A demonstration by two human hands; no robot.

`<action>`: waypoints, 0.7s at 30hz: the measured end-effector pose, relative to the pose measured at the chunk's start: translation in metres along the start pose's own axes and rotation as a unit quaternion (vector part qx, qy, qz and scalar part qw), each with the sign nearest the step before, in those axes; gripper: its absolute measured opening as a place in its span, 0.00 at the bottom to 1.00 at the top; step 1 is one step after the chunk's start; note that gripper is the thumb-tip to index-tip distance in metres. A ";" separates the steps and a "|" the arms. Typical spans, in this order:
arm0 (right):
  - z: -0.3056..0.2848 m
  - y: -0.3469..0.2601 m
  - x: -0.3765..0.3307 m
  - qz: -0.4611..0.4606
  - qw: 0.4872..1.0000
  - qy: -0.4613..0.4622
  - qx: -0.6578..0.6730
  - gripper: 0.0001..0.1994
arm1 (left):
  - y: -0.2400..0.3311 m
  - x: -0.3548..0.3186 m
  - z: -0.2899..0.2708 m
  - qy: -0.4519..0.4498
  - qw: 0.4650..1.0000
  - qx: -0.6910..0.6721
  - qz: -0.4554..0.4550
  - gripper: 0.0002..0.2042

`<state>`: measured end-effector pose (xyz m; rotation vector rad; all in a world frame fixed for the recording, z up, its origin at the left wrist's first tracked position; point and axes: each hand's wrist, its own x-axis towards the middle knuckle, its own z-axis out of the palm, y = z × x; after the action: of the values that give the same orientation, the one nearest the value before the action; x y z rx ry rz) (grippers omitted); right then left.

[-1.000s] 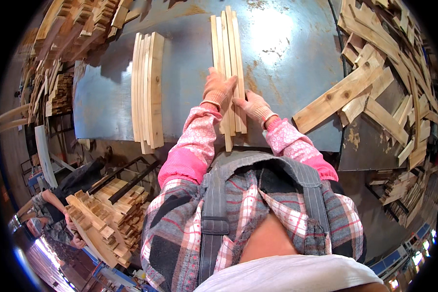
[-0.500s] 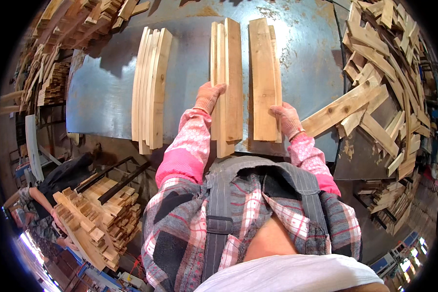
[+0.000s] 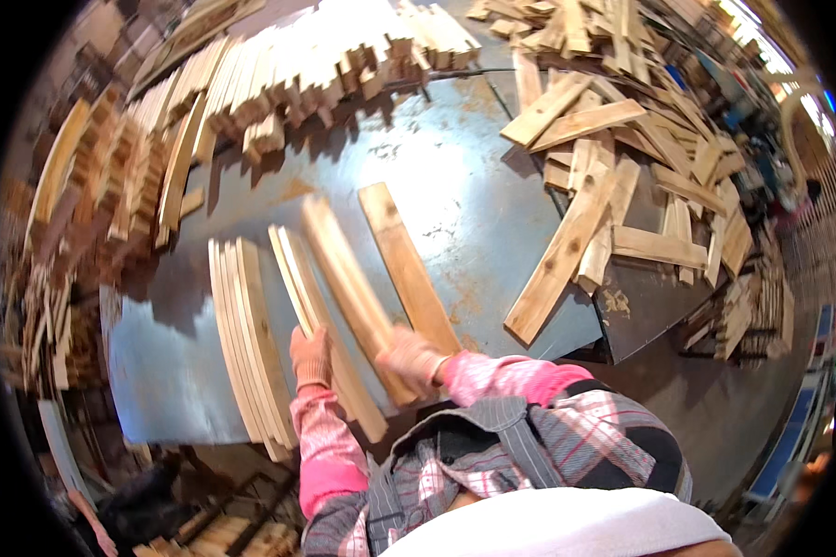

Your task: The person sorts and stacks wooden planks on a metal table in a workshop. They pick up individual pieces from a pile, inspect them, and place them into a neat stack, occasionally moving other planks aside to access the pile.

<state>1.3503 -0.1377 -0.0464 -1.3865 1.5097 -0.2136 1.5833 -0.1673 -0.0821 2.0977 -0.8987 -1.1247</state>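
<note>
Your right hand (image 3: 411,357) has its grip closed around the near end of a slat (image 3: 358,295), which is blurred and angles up and to the left over the counter (image 3: 492,232). Just right of it, a second slat (image 3: 409,267) lies flat on the metal sheet, its near end close to that same hand; whether the fingers touch it, you cannot tell.

Your left hand (image 3: 311,357) rests on the near part of a small stack (image 3: 320,325) of thin slats; its fingers look curled over them, though the blur hides how tightly they close.

Left of that, a bundle (image 3: 246,339) of pale slats lies on edge, well apart from both hands and reaching the counter's near edge.

A loose heap of boards (image 3: 613,195) covers the right side of the counter. Rows of cut pieces (image 3: 279,84) line the far left side.
</note>
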 end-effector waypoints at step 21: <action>-0.021 0.065 0.040 0.137 0.939 0.124 -0.289 0.55 | -0.014 -0.033 -0.060 0.177 0.789 0.580 0.103 0.24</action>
<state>1.3017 -0.1595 -0.1041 -1.6151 2.0653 0.2628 1.6257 -0.1229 -0.0490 2.8366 -1.8438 0.1105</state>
